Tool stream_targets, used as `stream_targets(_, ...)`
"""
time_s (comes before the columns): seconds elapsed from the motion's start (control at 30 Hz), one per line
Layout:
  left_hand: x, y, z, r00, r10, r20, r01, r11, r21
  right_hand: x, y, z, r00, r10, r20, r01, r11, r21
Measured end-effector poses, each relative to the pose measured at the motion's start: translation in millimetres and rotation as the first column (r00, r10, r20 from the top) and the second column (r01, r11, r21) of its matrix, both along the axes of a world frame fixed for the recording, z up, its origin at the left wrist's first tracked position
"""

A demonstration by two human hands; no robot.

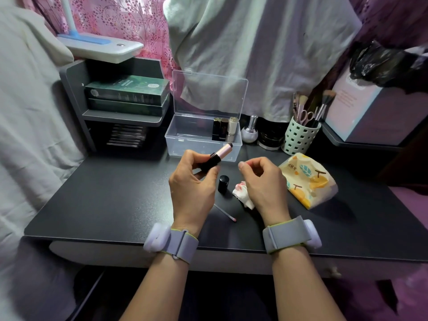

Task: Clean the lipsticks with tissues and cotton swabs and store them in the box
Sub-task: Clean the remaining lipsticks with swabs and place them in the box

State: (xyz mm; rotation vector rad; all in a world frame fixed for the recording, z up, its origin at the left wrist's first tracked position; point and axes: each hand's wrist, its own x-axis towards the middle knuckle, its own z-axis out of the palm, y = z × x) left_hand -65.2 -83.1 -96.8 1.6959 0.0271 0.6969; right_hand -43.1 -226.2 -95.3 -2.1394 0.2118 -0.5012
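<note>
the left hand point(193, 179) grips an uncapped lipstick point(215, 157) just in front of the clear box point(203, 144), its pink barrel tilted up toward the box. the right hand point(261, 179) hovers beside it, fingers loosely curled, holding nothing that i can see. in the box's right end stand three lipsticks point(224, 129). the black cap point(223, 183) stands upright on the table point(104, 193), in front of the box, with a crumpled, stained tissue point(242, 195), a used cotton swab point(225, 213) and the tissue pack point(308, 181).

Uncapped black-and-pink lipstick point(215, 156) tilted, black cap point(223, 184) upright on desk, stained tissue point(242, 195) beside
</note>
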Motion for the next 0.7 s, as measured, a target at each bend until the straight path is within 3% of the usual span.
stream_targets(0.13, -2, 1, -1, 1.0, -0.003, -0.008, 0.003, 1.0, 0.002, -3, 8, 10, 0.999, 0.03, 0.033, -0.034, 0.992, 0.12)
stream_targets(0.3, -5, 5, -3, 0.999, 0.013, -0.042, -0.013, 1.0, -0.006, -3, 12, 3, 0.999, 0.045, 0.021, -0.048, 0.992, 0.118)
stream_targets(0.7, -6, 17, -8, 0.997, 0.054, -0.063, -0.056, 0.998, -0.03, -9, 24, -2, 0.961, 0.157, -0.228, -0.2, 0.963, -0.179)
